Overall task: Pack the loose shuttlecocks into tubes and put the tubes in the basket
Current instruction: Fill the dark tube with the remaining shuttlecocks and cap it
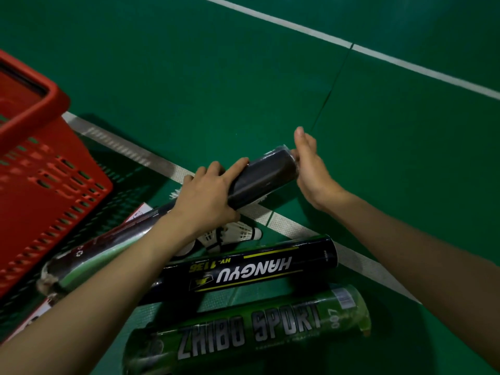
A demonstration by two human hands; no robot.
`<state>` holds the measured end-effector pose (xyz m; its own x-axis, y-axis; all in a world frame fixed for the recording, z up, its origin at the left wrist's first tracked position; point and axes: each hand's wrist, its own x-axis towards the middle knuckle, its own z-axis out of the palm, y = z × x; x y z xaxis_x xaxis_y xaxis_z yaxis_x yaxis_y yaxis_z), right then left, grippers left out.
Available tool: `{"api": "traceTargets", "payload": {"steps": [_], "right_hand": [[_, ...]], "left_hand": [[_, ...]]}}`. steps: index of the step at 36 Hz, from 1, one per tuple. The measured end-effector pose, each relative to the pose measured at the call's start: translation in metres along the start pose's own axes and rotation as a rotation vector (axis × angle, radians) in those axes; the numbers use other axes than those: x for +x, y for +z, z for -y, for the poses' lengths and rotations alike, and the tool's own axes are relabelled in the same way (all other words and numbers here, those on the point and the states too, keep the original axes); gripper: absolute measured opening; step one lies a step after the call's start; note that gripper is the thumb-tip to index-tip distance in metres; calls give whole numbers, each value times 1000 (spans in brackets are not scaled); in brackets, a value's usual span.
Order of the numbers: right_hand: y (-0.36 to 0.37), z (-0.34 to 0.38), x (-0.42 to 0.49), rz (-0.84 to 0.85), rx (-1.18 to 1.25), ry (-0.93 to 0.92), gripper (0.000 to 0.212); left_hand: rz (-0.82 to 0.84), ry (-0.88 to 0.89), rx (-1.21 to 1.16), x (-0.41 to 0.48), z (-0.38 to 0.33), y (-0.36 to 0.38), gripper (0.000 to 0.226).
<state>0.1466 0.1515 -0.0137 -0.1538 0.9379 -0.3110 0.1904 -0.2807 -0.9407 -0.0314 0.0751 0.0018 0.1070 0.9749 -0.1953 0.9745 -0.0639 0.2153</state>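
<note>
Two hands on one dark tube (263,177), held slanted above green floor (216,77). Left hand (208,197) clenched round near end, likely to steady it. Right hand (311,169) set against far end, thumb up, probably seating cap; fingers hidden, grip unclear. Loose shuttlecocks (238,232) lay beneath, beside HANGYU tube (251,269). Red basket (54,171) stood left, handy for filled tubes.

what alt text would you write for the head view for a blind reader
A left hand grips a black tube over a green court floor, the right hand at its far end. Loose shuttlecocks, other tubes and a red basket sit nearby.
</note>
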Motion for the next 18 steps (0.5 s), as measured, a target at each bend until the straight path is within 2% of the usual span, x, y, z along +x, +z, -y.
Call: {"api": "traceTargets", "payload": {"steps": [6, 9, 12, 15, 18], "right_hand": [[4, -1, 4, 60, -21, 19, 62], [10, -7, 5, 95, -93, 36, 53], [16, -18, 9, 25, -221, 65, 39], [20, -31, 12, 64, -410, 112, 38], [26, -40, 13, 139, -430, 188, 39]], "left_hand": [[9, -107, -4, 4, 20, 0, 102], [22, -152, 23, 5, 31, 2, 102], [45, -194, 38, 5, 38, 3, 104], [58, -238, 19, 6, 42, 2, 107], [63, -261, 12, 6, 48, 2, 110]]}}
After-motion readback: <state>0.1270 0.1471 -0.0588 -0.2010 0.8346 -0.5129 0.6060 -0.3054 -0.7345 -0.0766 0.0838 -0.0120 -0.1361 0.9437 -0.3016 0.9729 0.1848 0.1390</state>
